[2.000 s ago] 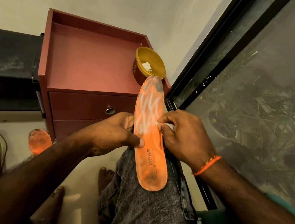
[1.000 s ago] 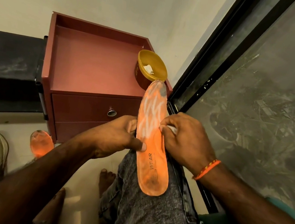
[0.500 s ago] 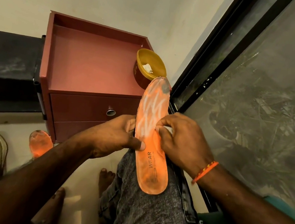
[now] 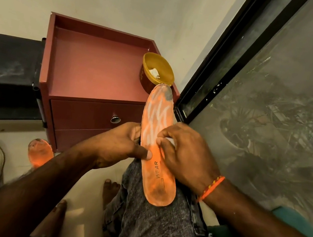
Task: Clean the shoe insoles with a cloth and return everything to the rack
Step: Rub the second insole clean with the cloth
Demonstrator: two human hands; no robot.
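Insole lengthwise on your thigh, both hands at its middle

Your orange insole (image 4: pixel 158 149) lies heel toward you, toe toward the cabinet (image 4: pixel 97 71). Your left hand (image 4: pixel 118 145) pins its left edge, thumb on top; your right hand (image 4: pixel 184 156), fingers bunched round the white cloth (image 4: pixel 170 140), presses the right edge, so the grimy toe lies beyond it.

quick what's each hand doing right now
Left hand: closed on the orange insole, steadying it on the knee.
Right hand: closed on a white cloth, pressed to the insole.
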